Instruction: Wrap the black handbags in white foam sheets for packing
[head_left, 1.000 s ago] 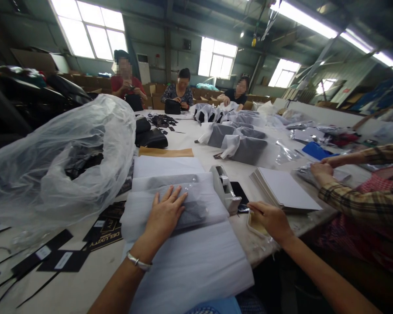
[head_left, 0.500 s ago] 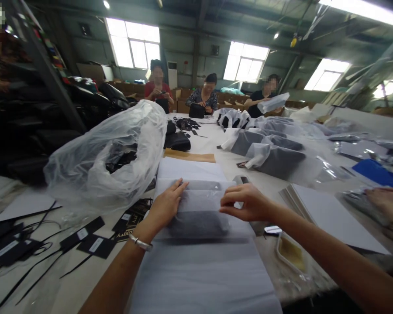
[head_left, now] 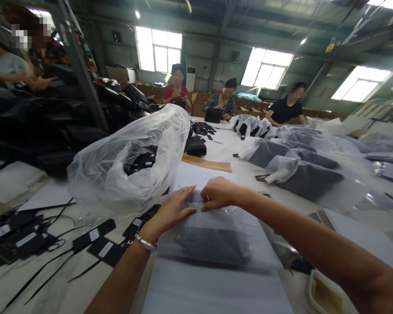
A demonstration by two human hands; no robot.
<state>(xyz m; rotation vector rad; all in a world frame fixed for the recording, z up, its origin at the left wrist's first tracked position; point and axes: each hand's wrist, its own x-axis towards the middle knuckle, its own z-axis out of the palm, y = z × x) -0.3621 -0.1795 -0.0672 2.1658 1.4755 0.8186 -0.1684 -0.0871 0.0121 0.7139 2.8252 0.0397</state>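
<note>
A dark flat item in a translucent wrapper (head_left: 216, 244) lies on a stack of white paper (head_left: 212, 290) in front of me. My left hand (head_left: 175, 209) rests on the wrapper's upper left part, its fingers extended and apart, a silver bracelet at the wrist. Close beside it, my right hand (head_left: 219, 193) is closed, fingertips pressed down near the wrapper's upper edge. What its fingers pinch, if anything, is too small to make out. Brown paper (head_left: 209, 163) shows beyond the white stack.
Left stands a large clear plastic bag (head_left: 101, 174) holding black items; black tags (head_left: 106, 248) with cords lie nearer. Wrapped dark bags (head_left: 308, 174) fill the right. A small tray (head_left: 325, 292) is at lower right. Several people sit or stand around the table.
My right hand has moved left, close to my left hand. The wrapped item now sits lower and slightly tilted. The view has swung left, showing more people at the left.
</note>
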